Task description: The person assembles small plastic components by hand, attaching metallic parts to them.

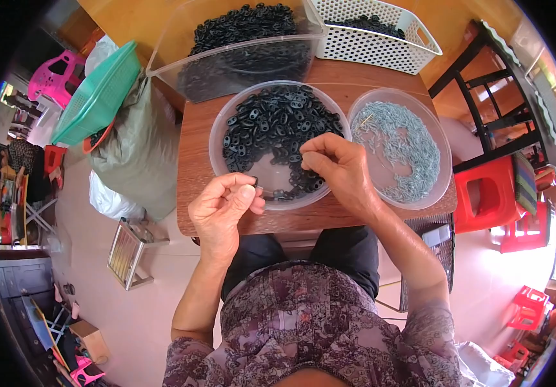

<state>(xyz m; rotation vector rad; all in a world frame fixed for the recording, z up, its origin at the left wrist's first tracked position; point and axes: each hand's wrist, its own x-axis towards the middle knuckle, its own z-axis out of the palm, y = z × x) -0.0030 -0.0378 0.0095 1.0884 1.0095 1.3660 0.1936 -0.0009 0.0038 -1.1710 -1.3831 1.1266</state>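
A round clear bowl on the table holds a heap of small black oval pieces with holes in them. At the bowl's near left edge, my left hand is closed, thumb against forefinger, on a small black piece. A thin pale bit shows beside that piece, too small to make out. My right hand hovers over the bowl's right side, thumb and forefinger pinched together. Whatever is between those fingertips is hidden. To the right stands a second clear bowl with many thin blue-grey slivers.
Behind the bowls sit a clear bin and a white perforated basket, both with black pieces. A stuffed sack and a green basket stand left of the wooden table. A red stool is at the right.
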